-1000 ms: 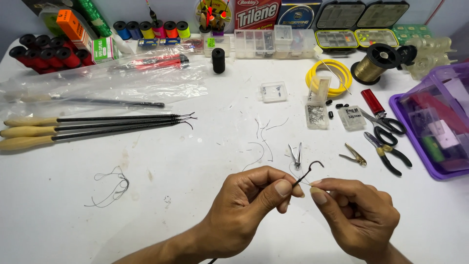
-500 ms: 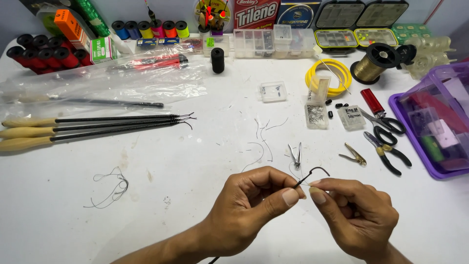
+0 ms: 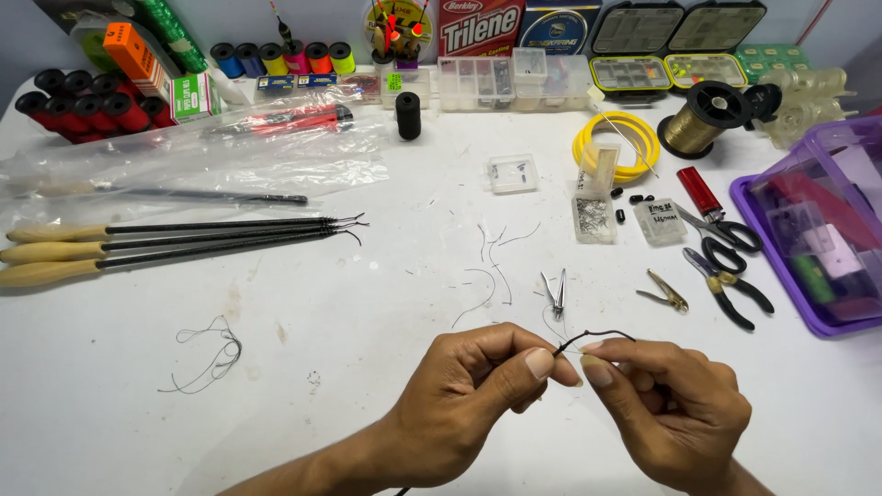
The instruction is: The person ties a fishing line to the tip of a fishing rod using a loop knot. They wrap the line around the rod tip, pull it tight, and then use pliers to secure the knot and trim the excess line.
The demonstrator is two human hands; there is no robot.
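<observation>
Cord (image 3: 595,334) tip dropped flatter | two hands (image 3: 570,390) pinch one cord | three wooden-handled tools (image 3: 175,241) lie left

A matt white tabletop (image 3: 349,367), scuffed and faintly stained, carries three rods with pale bare-wood handles (image 3: 50,250) and matt black shafts. Crinkled clear plastic bags (image 3: 230,152) catch the light (glossy, creased throughout). Small clippers (image 3: 555,292) look like bright metal; the purple box (image 3: 813,225) is translucent plastic. Between both thumbs, a thin dark line (image 3: 588,335) looks dull.
</observation>
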